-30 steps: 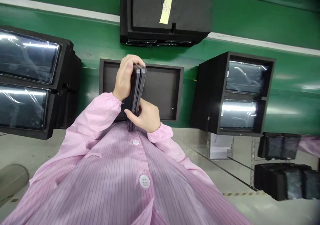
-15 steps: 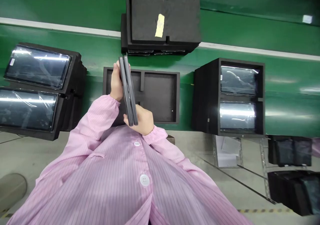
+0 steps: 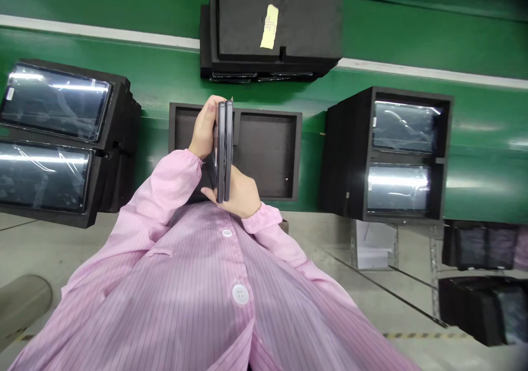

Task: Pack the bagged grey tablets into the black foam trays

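Table (image 3: 157, 74): green, spreading across the view, with a white strip (image 3: 103, 32) crossing it.
Left stack (image 3: 113, 112): black, at 9 o'clock from the tray, two glossy screens (image 3: 58, 101) on top.
Far stack (image 3: 309, 18): black, at 12 o'clock, just beyond the tray.
Right stack (image 3: 346, 156): black, at 3 o'clock, holding two screens (image 3: 398, 186), one above the other.
Tray (image 3: 268, 156): black and shallow, at the centre, partly hidden by the hands.
Pair (image 3: 221, 151): two thin dark slabs, close together on edge, pointing 12 to 6 o'clock above the tray's left part.
Right hand (image 3: 242, 191): gripping the pair at its 6 o'clock end.
Left hand (image 3: 203, 130): gripping the pair from 10 o'clock.
Note (image 3: 269, 27): yellow, stuck on the far stack.
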Demonstrator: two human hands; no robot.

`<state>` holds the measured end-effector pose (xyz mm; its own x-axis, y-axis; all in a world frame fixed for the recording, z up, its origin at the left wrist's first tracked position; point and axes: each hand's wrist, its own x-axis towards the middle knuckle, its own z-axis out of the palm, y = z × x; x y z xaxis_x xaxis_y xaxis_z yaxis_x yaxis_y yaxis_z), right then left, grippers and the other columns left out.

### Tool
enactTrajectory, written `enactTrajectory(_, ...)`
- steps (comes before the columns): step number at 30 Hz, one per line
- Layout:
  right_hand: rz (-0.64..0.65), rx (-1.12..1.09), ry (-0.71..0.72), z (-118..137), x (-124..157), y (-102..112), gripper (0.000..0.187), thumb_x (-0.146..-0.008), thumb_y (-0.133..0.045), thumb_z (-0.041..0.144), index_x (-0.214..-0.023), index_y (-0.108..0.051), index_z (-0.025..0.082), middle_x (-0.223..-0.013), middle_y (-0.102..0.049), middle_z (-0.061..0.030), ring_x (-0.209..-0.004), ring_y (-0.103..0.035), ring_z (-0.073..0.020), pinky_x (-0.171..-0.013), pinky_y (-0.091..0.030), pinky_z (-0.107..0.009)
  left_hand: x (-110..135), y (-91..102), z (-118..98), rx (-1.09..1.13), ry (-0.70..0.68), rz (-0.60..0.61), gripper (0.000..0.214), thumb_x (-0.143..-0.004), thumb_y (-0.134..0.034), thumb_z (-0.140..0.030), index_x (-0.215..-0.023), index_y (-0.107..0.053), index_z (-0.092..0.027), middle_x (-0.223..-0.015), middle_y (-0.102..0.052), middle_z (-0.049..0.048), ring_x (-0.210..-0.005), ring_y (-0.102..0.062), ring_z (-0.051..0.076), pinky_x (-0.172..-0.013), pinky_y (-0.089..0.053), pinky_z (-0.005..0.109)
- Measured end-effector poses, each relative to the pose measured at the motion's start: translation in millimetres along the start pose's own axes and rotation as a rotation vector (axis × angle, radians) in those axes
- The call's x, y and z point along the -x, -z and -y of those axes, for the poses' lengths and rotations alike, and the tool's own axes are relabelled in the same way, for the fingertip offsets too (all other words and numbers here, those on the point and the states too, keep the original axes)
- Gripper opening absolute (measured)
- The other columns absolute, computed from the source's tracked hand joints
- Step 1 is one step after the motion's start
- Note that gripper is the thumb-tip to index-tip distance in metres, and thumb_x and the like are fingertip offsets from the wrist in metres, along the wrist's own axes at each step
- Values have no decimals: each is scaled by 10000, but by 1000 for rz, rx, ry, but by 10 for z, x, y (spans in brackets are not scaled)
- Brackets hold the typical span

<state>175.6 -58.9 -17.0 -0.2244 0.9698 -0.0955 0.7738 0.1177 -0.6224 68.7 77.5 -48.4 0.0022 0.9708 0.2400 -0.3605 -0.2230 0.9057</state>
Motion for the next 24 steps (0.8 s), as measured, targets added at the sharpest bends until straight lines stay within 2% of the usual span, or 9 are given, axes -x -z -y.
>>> enactTrajectory(4, 51, -185, 64, 8, 70, 191, 581, -759, -497, 801, -811, -387, 233, -751, -534, -7, -569, -488, -148, -532, -352, -291, -11, 12, 22, -10, -14, -18, 510, -931, -391, -660, -787, -600, -217, -747, -517, 16, -786, -593, 168, -762, -490, 311)
enactTrajectory(7, -18, -330, 146, 71, 114, 318, 583, -776, -465, 804, -762, -303, 244, -670, -405, 41, -529, -373, -114, -515, -323, -277, -15, 29, 43, -6, -35, -18, 514, -934, -390, -653, -786, -608, -213, -737, -506, 17, -789, -590, 167, -772, -491, 310)
enactTrajectory(9, -76, -383, 170, 133, 117, 374, 521, -820, -492, 722, -755, -297, 243, -664, -366, 52, -535, -349, -107, -521, -314, -268, -8, 29, 49, 4, -48, -14, 509, -940, -386, -645, -789, -611, -214, -735, -498, 13, -784, -591, 162, -772, -495, 307)
enactTrajectory(13, -180, -362, 152, 240, 76, 408, 383, -887, -546, 474, -725, -293, 237, -646, -333, 59, -536, -328, -97, -538, -296, -258, 23, 6, 35, 17, -56, -10, 499, -951, -373, -628, -787, -601, -215, -730, -486, 7, -771, -600, 152, -757, -503, 297)
enactTrajectory(16, -229, -322, 137, 274, 52, 395, 335, -931, -505, 354, -707, -286, 235, -616, -311, 64, -517, -318, -93, -532, -281, -253, 41, -8, 20, 22, -47, -5, 503, -948, -378, -633, -783, -595, -210, -719, -474, 1, -737, -589, 140, -739, -503, 288)
enactTrajectory(24, -194, -245, 150, 251, 58, 369, 233, -970, -390, 296, -763, -297, 242, -619, -365, 51, -525, -350, -113, -536, -301, -264, 44, -12, 25, 23, -41, -5, 521, -935, -384, -647, -772, -591, -197, -722, -459, -1, -729, -569, 133, -730, -482, 284)
